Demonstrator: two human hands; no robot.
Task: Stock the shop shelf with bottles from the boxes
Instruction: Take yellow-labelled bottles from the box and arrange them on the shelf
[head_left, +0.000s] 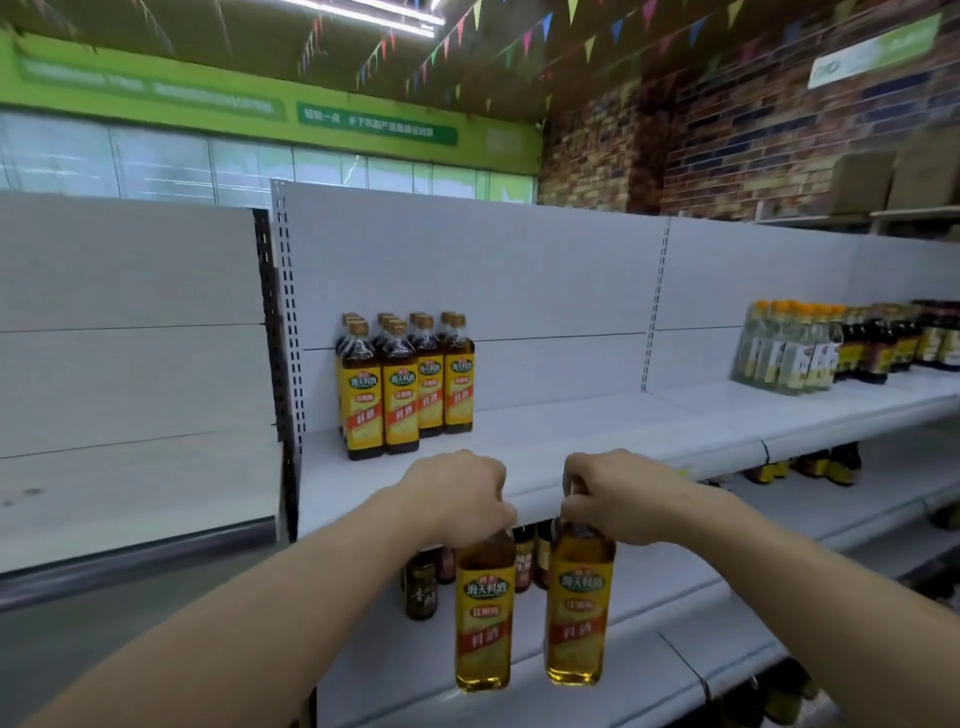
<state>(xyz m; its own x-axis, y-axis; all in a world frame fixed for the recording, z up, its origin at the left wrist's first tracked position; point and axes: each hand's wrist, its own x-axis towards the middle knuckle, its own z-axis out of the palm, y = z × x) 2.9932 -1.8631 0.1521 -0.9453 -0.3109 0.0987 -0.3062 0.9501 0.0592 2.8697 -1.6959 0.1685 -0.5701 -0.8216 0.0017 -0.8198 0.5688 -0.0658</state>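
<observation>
Two bottles of amber liquid with yellow labels are held in front of the upper shelf board (571, 431), below its front edge. The left bottle (484, 613) is gripped at its top by the left hand (462, 493), whose fingers are curled tightly round the neck, so the cap is hidden. The right bottle (577, 608) is gripped in the same way by the right hand (618, 493), with fingers and thumb closed round the neck. Both bottles hang upright beneath the hands, side by side, with a narrow gap between them. Neither is seen to touch the board.

On the board, towards its left end and against the white back panel, a stocked cluster of matching bottles (408, 384) is arranged in four short rows running front to back. Far along the board to the right, a group of pale bottles (789, 348) with orange caps is placed, and just beyond it dark bottles (893, 338) are lined up.

Below the board, a lower shelf (649, 577) is seen, and small dark bottles (421, 584) are set on it behind the two held ones. Above and behind the board, to the right, a brick wall (727, 145) is visible, blurred brown cardboard boxes (883, 182) are stacked against it, and coloured bunting (519, 41) is strung under the ceiling.
</observation>
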